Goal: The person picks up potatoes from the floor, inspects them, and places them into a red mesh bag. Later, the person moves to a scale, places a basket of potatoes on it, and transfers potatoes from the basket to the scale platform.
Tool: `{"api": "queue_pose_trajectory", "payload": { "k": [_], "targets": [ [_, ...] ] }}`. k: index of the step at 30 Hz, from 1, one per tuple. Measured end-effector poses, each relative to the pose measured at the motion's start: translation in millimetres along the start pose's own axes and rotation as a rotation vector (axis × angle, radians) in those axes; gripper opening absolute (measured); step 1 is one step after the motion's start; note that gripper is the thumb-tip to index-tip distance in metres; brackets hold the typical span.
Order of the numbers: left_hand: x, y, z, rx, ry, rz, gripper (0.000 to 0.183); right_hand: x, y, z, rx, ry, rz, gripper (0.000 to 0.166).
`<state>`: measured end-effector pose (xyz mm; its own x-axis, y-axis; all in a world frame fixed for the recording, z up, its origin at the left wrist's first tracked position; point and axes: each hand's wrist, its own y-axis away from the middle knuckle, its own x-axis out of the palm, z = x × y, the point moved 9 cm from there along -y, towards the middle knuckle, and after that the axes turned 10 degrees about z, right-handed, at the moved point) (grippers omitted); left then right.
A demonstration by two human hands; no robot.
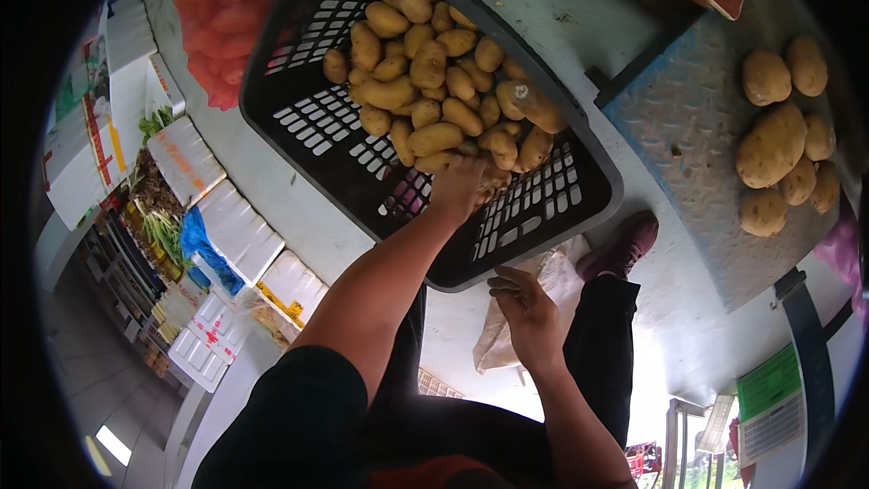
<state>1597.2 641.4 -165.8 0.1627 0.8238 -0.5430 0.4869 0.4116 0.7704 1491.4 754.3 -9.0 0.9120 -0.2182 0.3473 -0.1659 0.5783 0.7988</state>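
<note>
A black plastic crate (434,231) with slotted walls stands before me, tilted in view. Yellow-brown potatoes (434,139) are heaped in its far part. My left hand (456,189) reaches down into it at the near edge of the heap. Its fingertips are among the potatoes, and a small potato (494,180) lies right beside them; whether the fingers grip one is hidden. My right hand (526,316) is outside the near rim, close to it, fingers loosely bent and apart, with nothing visible in it. Below that hand a whitish woven sack (502,339) lies on the floor.
Several larger potatoes (770,146) lie on a metal tread-plate platform (686,142) at the right. A red mesh sack (220,27) stands left of the crate. White foam boxes (234,231) with vegetables line the left. My shoe (624,244) is by the crate's right corner.
</note>
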Motion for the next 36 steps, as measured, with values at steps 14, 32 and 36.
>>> {"api": "queue_pose_trajectory", "payload": {
  "k": [14, 32, 36],
  "targets": [
    [-107.6, 56.0, 25.9, 0.127, 2.362, 0.234, 0.048, 2.3, -0.5, 4.7, 0.0, -0.209, 0.009, 0.031],
    [-129.2, 87.9, -38.6, 0.213, 1.668, 0.253, 0.078, 29.8, -7.1, 34.4, -0.189, -0.673, 0.196, 0.07],
    [-136.3, 98.7, -56.8, 0.251, 1.639, 0.345, 0.083, 24.5, -9.3, 34.7, -0.182, -0.768, 0.216, 0.065]
  ]
}}
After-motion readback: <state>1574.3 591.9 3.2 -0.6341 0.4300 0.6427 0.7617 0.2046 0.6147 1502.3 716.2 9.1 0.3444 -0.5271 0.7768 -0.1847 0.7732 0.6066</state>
